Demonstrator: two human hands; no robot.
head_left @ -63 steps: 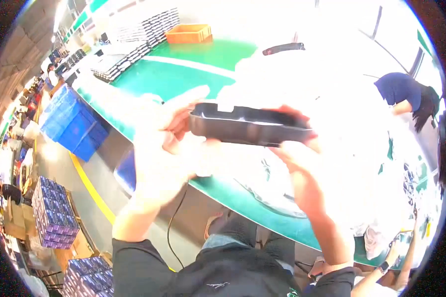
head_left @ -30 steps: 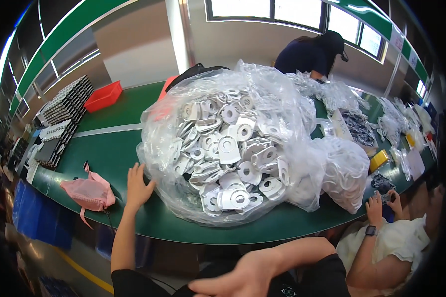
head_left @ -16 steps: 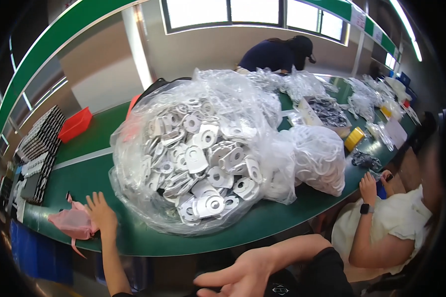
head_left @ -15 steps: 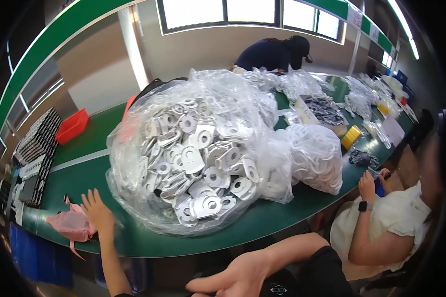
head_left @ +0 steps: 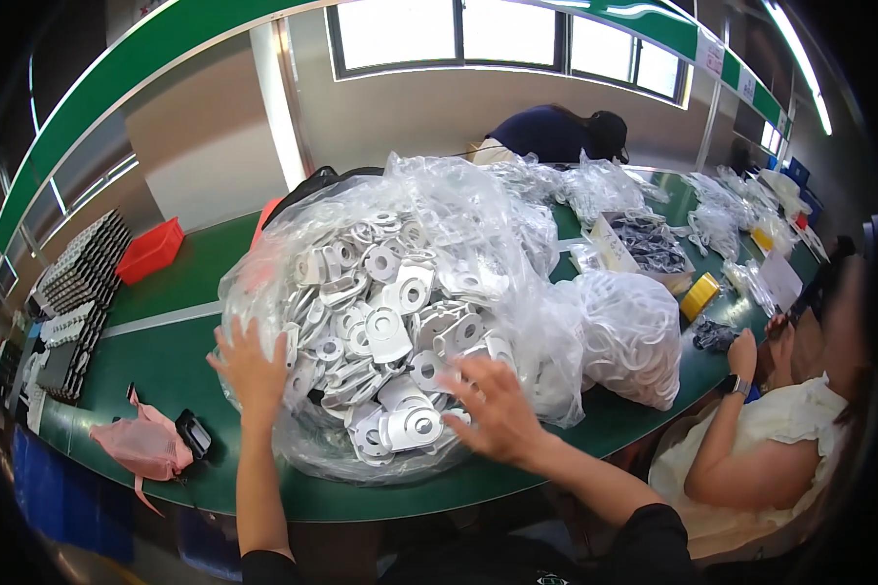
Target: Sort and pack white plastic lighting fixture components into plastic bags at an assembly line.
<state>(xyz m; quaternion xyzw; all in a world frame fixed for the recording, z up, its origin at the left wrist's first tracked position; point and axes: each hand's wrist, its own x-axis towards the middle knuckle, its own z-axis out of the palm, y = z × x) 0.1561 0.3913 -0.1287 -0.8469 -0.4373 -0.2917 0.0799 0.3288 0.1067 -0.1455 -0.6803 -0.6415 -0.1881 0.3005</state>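
A large clear plastic bag (head_left: pixel 254 292) lies wide open on the green table, heaped with flat white plastic parts (head_left: pixel 387 334) that have round holes. My left hand (head_left: pixel 251 363) is at the bag's left edge, fingers spread, holding nothing. Over the front right of the heap is my right hand (head_left: pixel 496 409), its fingers apart and slightly curled, with nothing seen in them. Whether either hand touches the bag or parts I cannot tell. To the left of my left forearm sits a pink pouch (head_left: pixel 146 444) with a dark object (head_left: pixel 193 435) against it.
A bag of white rings (head_left: pixel 626 336) stands right of the heap. Farther right are a box of dark parts (head_left: pixel 644 244) and a yellow block (head_left: pixel 698 296). A co-worker (head_left: pixel 771 448) sits at the right. Stacked trays (head_left: pixel 78 283) and a red bin (head_left: pixel 150 251) are at the left.
My left hand has moved right from the pouch to the bag's edge, uncovering the dark object. My right hand has risen from the lower edge to over the white parts.
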